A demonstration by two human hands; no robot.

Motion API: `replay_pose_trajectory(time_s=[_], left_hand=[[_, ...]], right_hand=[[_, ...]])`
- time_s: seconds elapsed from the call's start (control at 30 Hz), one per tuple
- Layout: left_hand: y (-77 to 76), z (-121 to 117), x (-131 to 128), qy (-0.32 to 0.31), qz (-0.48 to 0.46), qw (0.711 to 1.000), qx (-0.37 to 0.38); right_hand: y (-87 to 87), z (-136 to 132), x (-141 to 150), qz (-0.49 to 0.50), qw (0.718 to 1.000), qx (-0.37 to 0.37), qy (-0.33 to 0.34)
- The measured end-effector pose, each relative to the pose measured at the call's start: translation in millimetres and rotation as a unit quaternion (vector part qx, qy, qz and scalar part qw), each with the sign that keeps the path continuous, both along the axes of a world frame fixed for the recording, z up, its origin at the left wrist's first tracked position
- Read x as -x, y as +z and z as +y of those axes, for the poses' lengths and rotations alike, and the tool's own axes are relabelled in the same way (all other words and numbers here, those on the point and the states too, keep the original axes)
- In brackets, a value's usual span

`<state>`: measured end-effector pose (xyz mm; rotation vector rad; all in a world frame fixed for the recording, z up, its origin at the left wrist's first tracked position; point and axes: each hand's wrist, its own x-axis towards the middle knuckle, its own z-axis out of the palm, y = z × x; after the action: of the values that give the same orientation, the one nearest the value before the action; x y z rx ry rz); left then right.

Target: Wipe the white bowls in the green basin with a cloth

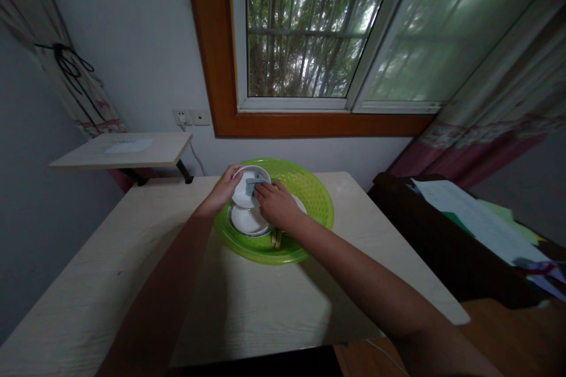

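Observation:
A white bowl is tilted toward me above the green plastic basket, its inside showing. My left hand grips its left rim, fingers closed round the edge. My right hand is closed on a grey-green cloth, which it presses against the bowl's inside. Directly below, a second white bowl lies in the basket. Part of another white dish shows behind my right wrist. Short wooden sticks, perhaps chopsticks, lie under the right hand, mostly hidden.
The basket stands on a pale wooden table. A small raised shelf with a paper sheet is at the left rear. Wall sockets and a window are behind. Papers lie on a dark brown surface to the right.

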<state>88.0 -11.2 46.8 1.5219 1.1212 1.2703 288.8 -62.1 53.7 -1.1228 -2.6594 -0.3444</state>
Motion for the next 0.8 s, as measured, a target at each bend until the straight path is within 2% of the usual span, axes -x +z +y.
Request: replay_pose_trajectory(time_s=[0.1,0.23,0.37,0.5,0.67,0.8], left_hand=[[-0.7,0.4,0.8,0.007,0.004,1.000,-0.007],[-2.1,1.7,2.2,0.011,0.017,1.000,-0.009],[-2.1,1.4,2.6,0.006,0.019,1.000,-0.012],[-1.4,0.5,2.8,0.011,0.017,1.000,-0.011],[-2.8,2.7,4.1,0.004,0.027,0.999,-0.026],[-4.3,3.9,4.9,-0.001,0.007,1.000,-0.013]], right_hand=[[1.0,0.2,1.2,-0.007,0.999,0.026,0.017],[-3.3,4.9,0.2,-0.001,0.994,0.066,0.089],[-5.6,6.7,-1.2,0.053,0.980,0.116,0.152],[-0.8,2.2,-2.1,0.092,0.964,0.162,0.188],[1.2,0.6,-1.3,0.093,0.962,0.168,0.192],[1.1,3.0,1.6,0.091,0.975,0.135,0.148]])
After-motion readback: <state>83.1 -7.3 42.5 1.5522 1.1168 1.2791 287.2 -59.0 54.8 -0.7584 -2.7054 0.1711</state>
